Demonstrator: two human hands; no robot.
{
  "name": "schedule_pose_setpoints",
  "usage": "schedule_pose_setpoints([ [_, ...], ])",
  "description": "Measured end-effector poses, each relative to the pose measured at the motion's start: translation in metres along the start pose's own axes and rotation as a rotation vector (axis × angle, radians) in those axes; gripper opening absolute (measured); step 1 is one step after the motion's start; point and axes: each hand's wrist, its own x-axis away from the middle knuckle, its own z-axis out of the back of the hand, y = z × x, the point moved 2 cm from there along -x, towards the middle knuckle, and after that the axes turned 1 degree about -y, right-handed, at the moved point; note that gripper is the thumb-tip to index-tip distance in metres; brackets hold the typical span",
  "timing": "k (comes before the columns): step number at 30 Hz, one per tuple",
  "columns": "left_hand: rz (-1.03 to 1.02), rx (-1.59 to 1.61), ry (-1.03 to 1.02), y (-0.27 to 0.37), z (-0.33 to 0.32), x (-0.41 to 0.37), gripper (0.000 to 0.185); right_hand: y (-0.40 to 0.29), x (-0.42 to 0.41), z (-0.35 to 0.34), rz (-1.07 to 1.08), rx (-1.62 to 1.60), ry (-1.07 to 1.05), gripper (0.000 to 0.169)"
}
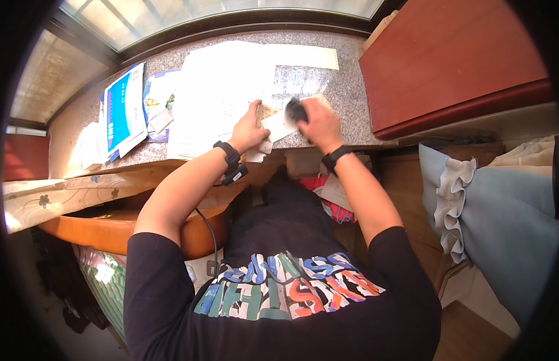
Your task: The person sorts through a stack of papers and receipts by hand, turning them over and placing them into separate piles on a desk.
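My right hand [322, 122] is closed around a small dark object [296, 110], blurred, whose kind I cannot tell. It is over the right end of a white slip of paper [279, 127]. My left hand [250, 128] rests at the left end of this slip, thumb and forefinger spread, on small papers at the sill's front edge. Behind and left of it lie large white sheets [225, 76], washed out by sunlight. A brownish piece of paper [265, 112] shows between the hands. Whether my left fingers pinch anything is unclear.
Papers lie on a speckled stone windowsill [351, 90] below a window. A blue and white printed packet [126, 110] is at the left, beside a small folded paper [160, 120]. A reddish wooden panel [451, 67] bounds the right side. An orange-brown chair [103, 230] stands below left.
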Motion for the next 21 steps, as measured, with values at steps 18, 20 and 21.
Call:
schedule_pose_setpoints([
  [18, -0.014, 0.038, -0.003, 0.002, 0.0, 0.004, 0.091, 0.014, -0.025, 0.021, -0.329, -0.012, -0.033, 0.037],
  [20, -0.004, 0.05, -0.01, 0.006, -0.002, 0.003, 0.089, 0.071, -0.031, 0.041, -0.419, 0.159, 0.133, 0.04],
  [21, 0.006, 0.057, -0.007, 0.006, -0.001, 0.003, 0.089, 0.078, -0.031, 0.057, -0.468, 0.238, 0.121, 0.046],
])
